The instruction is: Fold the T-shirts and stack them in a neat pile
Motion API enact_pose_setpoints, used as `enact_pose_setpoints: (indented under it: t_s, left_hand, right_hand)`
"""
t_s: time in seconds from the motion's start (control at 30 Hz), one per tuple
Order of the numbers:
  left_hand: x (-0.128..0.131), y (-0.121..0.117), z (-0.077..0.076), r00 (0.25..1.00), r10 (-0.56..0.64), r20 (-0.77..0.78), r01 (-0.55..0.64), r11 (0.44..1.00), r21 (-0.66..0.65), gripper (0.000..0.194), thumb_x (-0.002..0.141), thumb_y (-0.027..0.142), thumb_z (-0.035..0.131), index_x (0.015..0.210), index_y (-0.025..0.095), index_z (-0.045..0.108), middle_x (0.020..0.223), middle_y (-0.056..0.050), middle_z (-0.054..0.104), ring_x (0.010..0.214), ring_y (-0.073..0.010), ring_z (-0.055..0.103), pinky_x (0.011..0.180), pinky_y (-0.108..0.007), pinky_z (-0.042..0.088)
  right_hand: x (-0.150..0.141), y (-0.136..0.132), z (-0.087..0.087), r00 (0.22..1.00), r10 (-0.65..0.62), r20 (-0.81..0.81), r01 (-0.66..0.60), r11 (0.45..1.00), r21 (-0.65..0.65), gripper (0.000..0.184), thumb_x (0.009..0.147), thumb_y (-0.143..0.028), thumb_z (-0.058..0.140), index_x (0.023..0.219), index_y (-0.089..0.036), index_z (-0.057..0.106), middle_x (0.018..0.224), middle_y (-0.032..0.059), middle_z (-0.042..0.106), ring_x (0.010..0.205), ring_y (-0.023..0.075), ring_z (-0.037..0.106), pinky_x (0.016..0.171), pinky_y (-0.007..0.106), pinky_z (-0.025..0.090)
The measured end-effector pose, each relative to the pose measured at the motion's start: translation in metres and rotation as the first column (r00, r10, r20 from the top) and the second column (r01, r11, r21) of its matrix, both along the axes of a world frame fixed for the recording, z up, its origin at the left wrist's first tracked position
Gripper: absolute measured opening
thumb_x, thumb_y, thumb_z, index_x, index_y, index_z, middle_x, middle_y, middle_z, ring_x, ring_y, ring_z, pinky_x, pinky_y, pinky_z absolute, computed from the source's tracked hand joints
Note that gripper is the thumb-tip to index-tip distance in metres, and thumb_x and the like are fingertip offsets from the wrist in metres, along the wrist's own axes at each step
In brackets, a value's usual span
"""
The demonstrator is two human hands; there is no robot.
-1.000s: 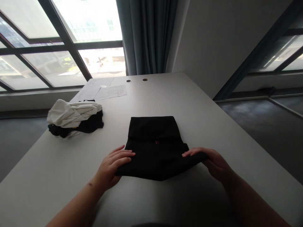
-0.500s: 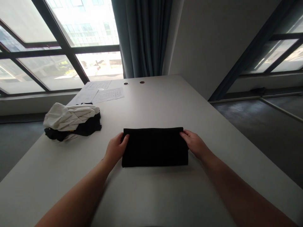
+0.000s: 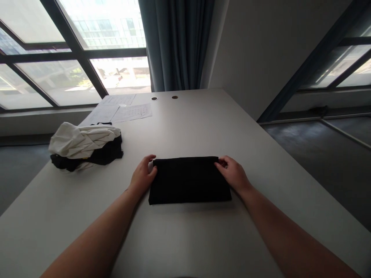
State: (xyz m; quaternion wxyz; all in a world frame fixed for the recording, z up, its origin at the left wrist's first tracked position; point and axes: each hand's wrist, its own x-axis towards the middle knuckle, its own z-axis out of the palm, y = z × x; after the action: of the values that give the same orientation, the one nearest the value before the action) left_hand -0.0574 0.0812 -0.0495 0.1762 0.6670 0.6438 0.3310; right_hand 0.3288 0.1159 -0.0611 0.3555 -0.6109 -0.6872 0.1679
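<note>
A black garment [image 3: 189, 180], folded into a flat rectangle, lies on the white table [image 3: 203, 127] in front of me. My left hand [image 3: 143, 175] rests at its far left corner, fingers curled around the cloth's edge. My right hand [image 3: 234, 173] pinches the far right corner, thumb and fingers closed on the fabric. Both forearms reach in from the bottom of the view.
A heap of white and black clothes [image 3: 84, 144] sits at the left of the table. Sheets of paper [image 3: 121, 110] lie at the far left, near two cable holes [image 3: 164, 97]. Windows, a dark curtain [image 3: 176, 42] and a wall stand behind; floor drops off to the right.
The garment's near half has been folded over the far half into a rectangle. Both hands travelled from the near corners to the far corners, and now close more tightly on them.
</note>
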Motion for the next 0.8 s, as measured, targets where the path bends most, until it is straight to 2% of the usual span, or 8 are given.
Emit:
enact_pose_setpoints:
  t_s: [0.1, 0.23, 0.27, 0.33, 0.4, 0.47, 0.6, 0.8]
  left_hand:
    - [0.001, 0.003, 0.006, 0.996, -0.077, -0.040, 0.077, 0.997, 0.009, 0.037, 0.087, 0.020, 0.053, 0.122, 0.026, 0.066, 0.131, -0.006, 0.071, 0.124, -0.0267, 0.065, 0.111, -0.048, 0.051]
    - [0.025, 0.000, 0.033, 0.955, -0.005, -0.295, 0.047, 0.990, 0.134, 0.025, 0.091, 0.024, 0.057, 0.108, 0.025, 0.075, 0.147, -0.010, 0.062, 0.143, -0.0372, 0.048, 0.116, -0.061, 0.042]
    - [0.036, -0.001, 0.040, 0.939, -0.015, -0.343, 0.075, 0.984, 0.161, 0.025, 0.095, 0.027, 0.056, 0.110, 0.025, 0.075, 0.152, -0.010, 0.059, 0.146, -0.0377, 0.046, 0.117, -0.061, 0.042]
    - [0.061, -0.004, 0.046, 0.924, -0.067, -0.376, 0.140, 0.976, 0.168, 0.030, 0.100, 0.030, 0.051, 0.121, 0.025, 0.072, 0.151, -0.010, 0.060, 0.140, -0.0334, 0.053, 0.116, -0.056, 0.044]
    - [0.083, -0.006, 0.041, 0.913, -0.116, -0.390, 0.184, 0.972, 0.143, 0.040, 0.101, 0.032, 0.051, 0.137, 0.022, 0.064, 0.151, -0.013, 0.060, 0.139, -0.0319, 0.056, 0.118, -0.054, 0.043]
    - [0.097, -0.007, 0.028, 0.900, -0.147, -0.411, 0.207, 0.973, 0.104, 0.047, 0.102, 0.032, 0.050, 0.146, 0.018, 0.057, 0.153, -0.016, 0.058, 0.143, -0.0333, 0.053, 0.121, -0.055, 0.039]
    - [0.099, -0.006, 0.004, 0.881, -0.174, -0.441, 0.224, 0.973, 0.064, 0.052, 0.102, 0.037, 0.051, 0.150, 0.016, 0.053, 0.156, -0.016, 0.055, 0.148, -0.0330, 0.048, 0.126, -0.053, 0.032]
    - [0.099, -0.007, 0.006, 0.855, -0.150, -0.497, 0.179, 0.984, 0.011, 0.053, 0.105, 0.040, 0.045, 0.153, 0.018, 0.052, 0.158, -0.011, 0.054, 0.150, -0.0282, 0.045, 0.129, -0.048, 0.028]
  right_hand:
    - [-0.003, -0.003, 0.012, 0.999, 0.012, 0.029, -0.015, 0.992, 0.127, 0.024, 0.088, -0.043, 0.060, 0.101, -0.023, 0.067, 0.099, 0.0103, 0.072, 0.086, 0.0271, 0.068, 0.079, 0.043, 0.058]
    - [-0.027, -0.026, 0.051, 0.995, 0.036, 0.088, -0.064, 0.937, 0.342, 0.032, 0.096, -0.030, 0.054, 0.125, -0.027, 0.066, 0.121, 0.0138, 0.067, 0.118, 0.0339, 0.062, 0.103, 0.054, 0.053]
    - [-0.037, -0.032, 0.059, 0.991, 0.075, 0.114, -0.111, 0.929, 0.352, 0.036, 0.097, -0.028, 0.052, 0.130, -0.028, 0.064, 0.124, 0.0132, 0.066, 0.122, 0.0343, 0.060, 0.109, 0.056, 0.049]
    - [-0.058, -0.040, 0.064, 0.971, 0.159, 0.178, -0.211, 0.920, 0.329, 0.043, 0.098, -0.026, 0.051, 0.139, -0.030, 0.061, 0.130, 0.0124, 0.065, 0.131, 0.0349, 0.056, 0.116, 0.057, 0.044]
    - [-0.075, -0.041, 0.054, 0.949, 0.196, 0.246, -0.264, 0.921, 0.286, 0.050, 0.097, -0.027, 0.051, 0.147, -0.028, 0.056, 0.140, 0.0134, 0.061, 0.141, 0.0365, 0.049, 0.119, 0.059, 0.041]
    - [-0.086, -0.036, 0.034, 0.933, 0.183, 0.310, -0.258, 0.940, 0.222, 0.056, 0.097, -0.028, 0.053, 0.153, -0.024, 0.051, 0.150, 0.0155, 0.055, 0.148, 0.0391, 0.042, 0.120, 0.063, 0.038]
    - [-0.089, -0.026, 0.005, 0.875, 0.180, 0.449, -0.220, 0.975, 0.038, 0.060, 0.099, -0.034, 0.053, 0.156, -0.016, 0.049, 0.160, 0.0205, 0.047, 0.152, 0.0416, 0.037, 0.123, 0.065, 0.031]
    - [-0.090, -0.028, 0.013, 0.806, 0.216, 0.551, -0.205, 0.975, -0.083, 0.060, 0.104, -0.039, 0.049, 0.160, -0.017, 0.046, 0.166, 0.0173, 0.041, 0.156, 0.0377, 0.031, 0.127, 0.059, 0.023]
